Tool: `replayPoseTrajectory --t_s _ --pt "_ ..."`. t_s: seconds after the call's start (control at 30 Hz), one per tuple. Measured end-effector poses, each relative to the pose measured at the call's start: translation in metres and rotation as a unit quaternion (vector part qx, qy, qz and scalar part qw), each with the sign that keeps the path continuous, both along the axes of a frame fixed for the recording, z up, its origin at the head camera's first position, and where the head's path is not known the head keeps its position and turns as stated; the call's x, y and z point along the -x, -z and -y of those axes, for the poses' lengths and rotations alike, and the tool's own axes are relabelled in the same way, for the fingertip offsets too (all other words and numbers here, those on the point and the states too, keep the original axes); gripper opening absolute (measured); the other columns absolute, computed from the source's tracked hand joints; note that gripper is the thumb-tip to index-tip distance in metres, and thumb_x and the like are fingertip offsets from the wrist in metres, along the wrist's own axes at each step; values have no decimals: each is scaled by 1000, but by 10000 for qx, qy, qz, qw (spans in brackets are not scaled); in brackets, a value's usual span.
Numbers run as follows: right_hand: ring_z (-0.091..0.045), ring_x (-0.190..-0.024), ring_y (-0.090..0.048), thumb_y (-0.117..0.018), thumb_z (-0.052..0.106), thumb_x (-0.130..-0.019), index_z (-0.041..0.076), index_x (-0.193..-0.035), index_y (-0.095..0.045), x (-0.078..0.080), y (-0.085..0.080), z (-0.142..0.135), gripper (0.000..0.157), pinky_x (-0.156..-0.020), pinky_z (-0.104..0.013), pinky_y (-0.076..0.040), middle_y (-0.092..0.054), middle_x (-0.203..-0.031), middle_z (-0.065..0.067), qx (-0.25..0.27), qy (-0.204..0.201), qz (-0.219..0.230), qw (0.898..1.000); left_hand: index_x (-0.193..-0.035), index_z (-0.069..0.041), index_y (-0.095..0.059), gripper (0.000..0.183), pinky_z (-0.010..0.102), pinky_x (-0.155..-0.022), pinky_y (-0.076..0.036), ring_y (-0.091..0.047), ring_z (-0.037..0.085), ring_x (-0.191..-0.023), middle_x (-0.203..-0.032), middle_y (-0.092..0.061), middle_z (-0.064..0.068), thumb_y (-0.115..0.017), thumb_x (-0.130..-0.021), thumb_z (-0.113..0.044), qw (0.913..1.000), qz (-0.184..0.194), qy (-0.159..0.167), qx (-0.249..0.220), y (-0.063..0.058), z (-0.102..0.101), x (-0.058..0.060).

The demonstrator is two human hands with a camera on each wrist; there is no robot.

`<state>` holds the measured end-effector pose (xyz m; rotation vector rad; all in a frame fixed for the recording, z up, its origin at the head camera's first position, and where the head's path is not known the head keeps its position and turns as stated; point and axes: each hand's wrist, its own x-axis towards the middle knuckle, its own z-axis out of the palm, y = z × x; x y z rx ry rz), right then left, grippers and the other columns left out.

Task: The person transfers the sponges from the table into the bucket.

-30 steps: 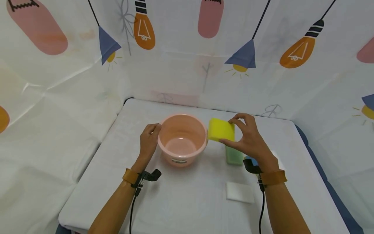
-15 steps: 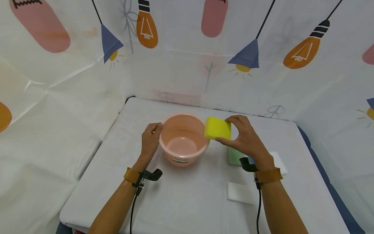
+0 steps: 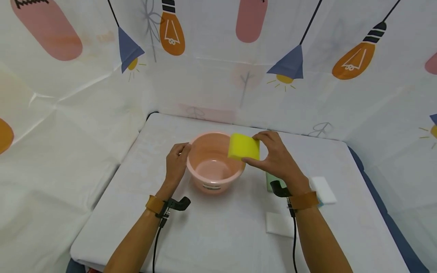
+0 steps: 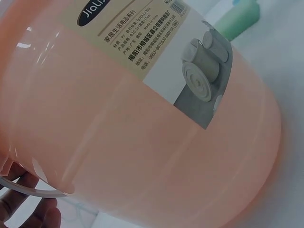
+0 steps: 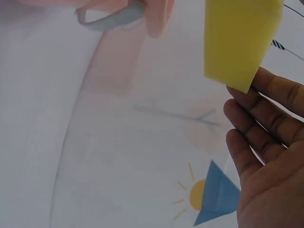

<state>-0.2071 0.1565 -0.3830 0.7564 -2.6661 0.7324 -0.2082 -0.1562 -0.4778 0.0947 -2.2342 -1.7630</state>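
Observation:
A pink plastic basin [image 3: 213, 170] stands upright on the white-covered table. My left hand [image 3: 175, 161] holds it at the left side; in the left wrist view, fingers curl round a grey loop handle [image 4: 35, 191] there. Between thumb and fingertips my right hand [image 3: 278, 161] pinches a yellow sponge [image 3: 243, 146]. That sponge overlaps the basin's right rim in the head view, raised above it. In the right wrist view the sponge [image 5: 240, 42] sits at the fingertips, and the thumb is out of sight. A printed label [image 4: 142, 42] covers part of the basin's wall.
Right of the basin lies a green block [image 3: 271, 182], partly hidden by my right wrist. A flat white block [image 3: 281, 224] lies nearer, and another white block [image 3: 323, 189] with a bit of blue lies further right. Patterned white sheets [image 3: 211, 83] enclose the table behind.
My right hand has moved left with the yellow sponge, from beside the basin to over its right rim. The left hand keeps its hold on the basin.

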Motion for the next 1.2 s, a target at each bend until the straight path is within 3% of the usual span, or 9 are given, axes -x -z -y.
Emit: replayPoseTrajectory --t_s 0.13,0.33,0.6,0.73,1.0,1.2 --pt "-28 -124 -43 -90 41 -72 5 -125 -61 1 0 15 70 -99 -50 -46 -50 -131 -11 62 -197 42 9998 -121 -11 -71 46 36 -77 -52 -61 20 -98 -121 -62 2 -53 -101 -48 10000 11 -14 20 -1 1 -1" --pt "-28 -122 -44 -89 42 -74 4 -126 -60 -1 13 33 71 -96 -47 -50 -48 -132 -13 5 -458 192 9988 -120 -11 -72 44 35 -78 -51 -61 20 -98 -121 -62 2 -54 -101 -47 9999 138 -44 -47 3 1 -5" --pt "-29 -126 -42 -92 40 -70 2 -131 -58 2 21 39 79 -98 -48 -47 -47 -133 -15 70 -754 -147 9970 -120 -10 -72 43 35 -78 -51 -61 19 -99 -120 -62 2 -55 -102 -45 10000 23 38 -71 4 1 -5" --pt "-29 -126 -42 -92 39 -71 1 -130 -59 3 15 35 78 -97 -48 -48 -47 -134 -15 37 -681 -277 9973 -121 -9 -71 44 36 -79 -51 -61 20 -99 -120 -62 3 -54 -103 -45 9999 -129 73 -35 1 1 -3" --pt "-30 -127 -42 -89 42 -74 1 -130 -59 -2 7 14 75 -100 -49 -45 -48 -134 -16 -192 -602 -195 9978 -122 -9 -71 47 40 -80 -51 -60 21 -100 -121 -62 4 -53 -102 -48 9999 -59 80 25 1 -4 -1" --pt "-29 -126 -43 -89 40 -74 4 -129 -60 -10 3 -9 72 -99 -49 -45 -49 -133 -14 -289 -422 -161 9986 -124 -8 -70 50 40 -84 -53 -61 21 -104 -124 -61 5 -51 -102 -49 9998 60 -98 160 -1 -3 -1"
